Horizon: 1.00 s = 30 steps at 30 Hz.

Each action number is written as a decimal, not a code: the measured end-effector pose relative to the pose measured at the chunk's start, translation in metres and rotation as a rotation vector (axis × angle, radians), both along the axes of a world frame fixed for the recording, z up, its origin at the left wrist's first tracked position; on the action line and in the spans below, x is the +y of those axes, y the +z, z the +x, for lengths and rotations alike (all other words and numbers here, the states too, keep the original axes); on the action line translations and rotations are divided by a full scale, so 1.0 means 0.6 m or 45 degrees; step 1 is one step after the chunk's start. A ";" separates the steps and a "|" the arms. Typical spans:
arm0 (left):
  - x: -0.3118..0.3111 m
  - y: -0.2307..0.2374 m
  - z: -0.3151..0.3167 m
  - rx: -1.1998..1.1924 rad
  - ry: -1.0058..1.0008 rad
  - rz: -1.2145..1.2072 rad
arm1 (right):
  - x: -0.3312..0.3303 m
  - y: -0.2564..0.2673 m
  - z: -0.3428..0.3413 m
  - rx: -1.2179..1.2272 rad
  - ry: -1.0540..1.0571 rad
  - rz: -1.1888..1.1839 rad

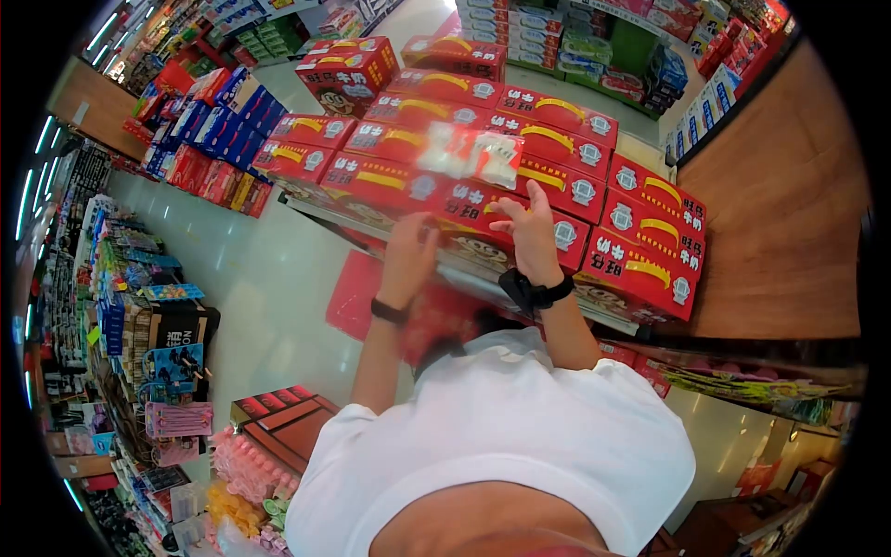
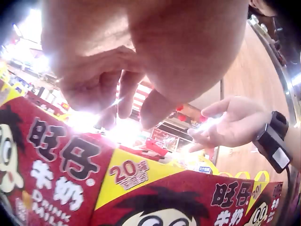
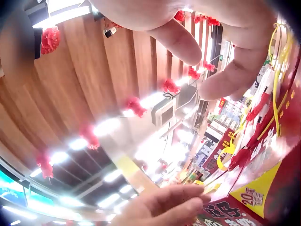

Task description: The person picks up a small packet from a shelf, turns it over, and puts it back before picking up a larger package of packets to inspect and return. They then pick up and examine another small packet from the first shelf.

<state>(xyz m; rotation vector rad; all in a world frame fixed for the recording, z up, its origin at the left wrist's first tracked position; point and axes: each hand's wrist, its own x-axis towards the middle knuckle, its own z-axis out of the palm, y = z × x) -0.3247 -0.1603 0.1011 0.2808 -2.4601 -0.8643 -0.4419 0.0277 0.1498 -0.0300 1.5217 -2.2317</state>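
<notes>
My left hand (image 1: 410, 255) hovers at the front edge of a stack of red milk cartons (image 1: 380, 181), blurred in the head view, fingers loosely bent with nothing seen in them. To its right, my right hand (image 1: 531, 237) is held over the front cartons with its fingers spread apart. In the right wrist view its thumb and fingers (image 3: 225, 82) show a gap between them. Just beyond the hands, a white packet (image 1: 497, 160) lies on top of the cartons, beside a blurred white packet (image 1: 445, 148). Yellow carrying handles (image 1: 380, 177) top the cartons.
A brown wooden panel (image 1: 780, 204) borders the stack on the right. Blue and red boxes (image 1: 218, 130) are piled to the left across the aisle floor (image 1: 241, 269). Hanging goods (image 1: 172, 343) line the left side. Pink goods (image 1: 246, 464) stand near my left elbow.
</notes>
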 end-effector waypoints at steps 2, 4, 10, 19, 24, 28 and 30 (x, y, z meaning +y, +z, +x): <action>0.023 0.010 -0.052 0.086 -0.018 -0.080 | -0.003 -0.006 -0.020 0.007 0.048 -0.050; 0.045 0.018 -0.088 0.157 -0.032 -0.133 | -0.008 -0.005 -0.032 -0.013 0.095 -0.098; 0.072 0.059 -0.153 -0.101 -0.159 -0.124 | -0.014 -0.008 -0.050 -0.053 0.217 -0.173; 0.072 0.051 -0.123 0.209 0.061 0.565 | -0.039 -0.031 -0.031 -0.131 0.194 -0.023; 0.058 0.026 -0.043 0.373 0.431 0.447 | -0.078 -0.036 0.043 0.096 0.369 0.021; 0.048 0.006 0.054 0.444 0.680 0.479 | -0.100 -0.054 0.104 0.243 0.652 0.072; 0.060 0.015 0.104 0.547 0.819 0.625 | -0.110 -0.072 0.139 0.269 0.768 0.053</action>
